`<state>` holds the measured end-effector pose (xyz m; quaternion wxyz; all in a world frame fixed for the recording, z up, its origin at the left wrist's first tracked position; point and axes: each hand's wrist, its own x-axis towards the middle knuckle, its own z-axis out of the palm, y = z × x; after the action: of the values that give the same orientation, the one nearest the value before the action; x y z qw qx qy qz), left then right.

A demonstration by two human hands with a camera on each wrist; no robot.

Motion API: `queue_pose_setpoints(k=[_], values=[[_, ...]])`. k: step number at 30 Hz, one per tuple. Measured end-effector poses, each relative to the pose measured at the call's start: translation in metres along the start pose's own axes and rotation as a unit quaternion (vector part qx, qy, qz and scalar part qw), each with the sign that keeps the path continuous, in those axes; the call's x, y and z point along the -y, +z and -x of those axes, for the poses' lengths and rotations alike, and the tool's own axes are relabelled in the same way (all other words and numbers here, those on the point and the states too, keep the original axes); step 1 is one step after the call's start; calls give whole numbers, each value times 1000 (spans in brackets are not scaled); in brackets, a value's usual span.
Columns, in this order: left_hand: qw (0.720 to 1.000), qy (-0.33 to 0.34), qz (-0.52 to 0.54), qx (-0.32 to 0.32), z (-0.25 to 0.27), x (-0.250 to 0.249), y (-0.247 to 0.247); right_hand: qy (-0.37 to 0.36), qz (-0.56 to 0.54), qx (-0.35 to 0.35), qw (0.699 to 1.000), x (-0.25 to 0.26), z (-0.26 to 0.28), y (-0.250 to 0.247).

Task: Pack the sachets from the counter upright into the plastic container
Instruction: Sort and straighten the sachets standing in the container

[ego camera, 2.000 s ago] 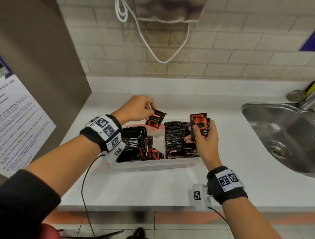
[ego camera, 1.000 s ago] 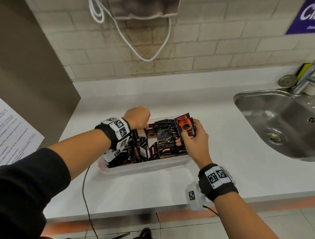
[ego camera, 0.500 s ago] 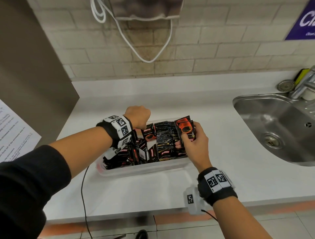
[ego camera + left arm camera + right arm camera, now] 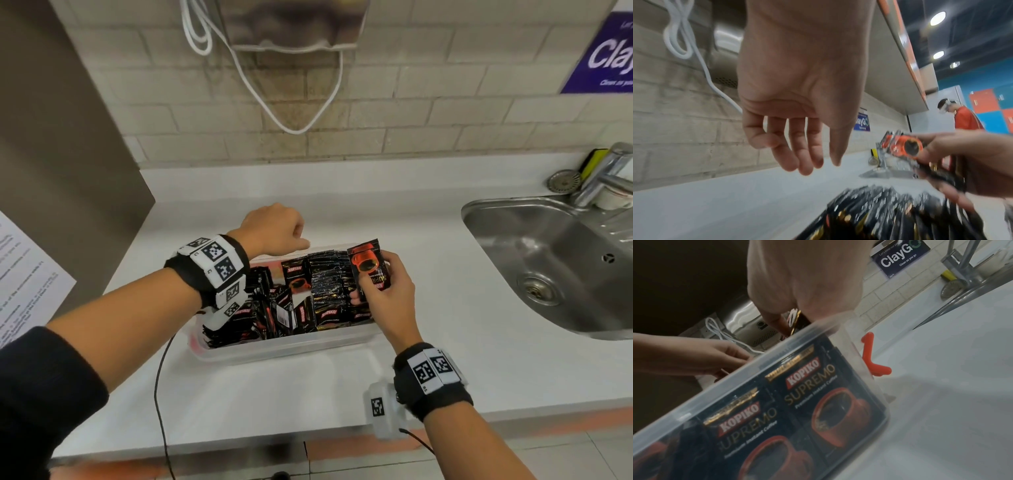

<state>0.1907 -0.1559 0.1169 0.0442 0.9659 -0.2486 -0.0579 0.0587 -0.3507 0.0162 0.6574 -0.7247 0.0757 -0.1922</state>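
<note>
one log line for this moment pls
right hand: holds black-and-red coffee sachets | left hand: empty | clear plastic container: partly packed

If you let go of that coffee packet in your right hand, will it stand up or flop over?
The sachet looks thin and flat, so alone it would probably tip over. The right hand pinches it with little effort, so it is likely light. Wedged among the packed sachets in the plastic container, it should stay upright.

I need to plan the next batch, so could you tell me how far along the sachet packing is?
Mostly done: the plastic container already holds rows of sachets, upright at its right end, some leaning on the left. In hand: the right hand grips a small stack of sachets over the container; the left hand is empty. No loose sachets show on the counter.
</note>
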Motion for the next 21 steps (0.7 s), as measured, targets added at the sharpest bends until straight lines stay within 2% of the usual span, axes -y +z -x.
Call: queue_pose_setpoints(k=[6,11,15,21], values=[[978,113,173,-8,25,-23,-13,8,-25,2,1000,2,-1,1],[958,180,225,-7,39,-41,-7,-1,-27,57,998,16,0,4],[952,180,247,-21,47,-42,-5,-4,-47,102,994,33,-2,7],[929,136,328,-108,56,-35,-2,-2,-91,106,990,53,-2,14]])
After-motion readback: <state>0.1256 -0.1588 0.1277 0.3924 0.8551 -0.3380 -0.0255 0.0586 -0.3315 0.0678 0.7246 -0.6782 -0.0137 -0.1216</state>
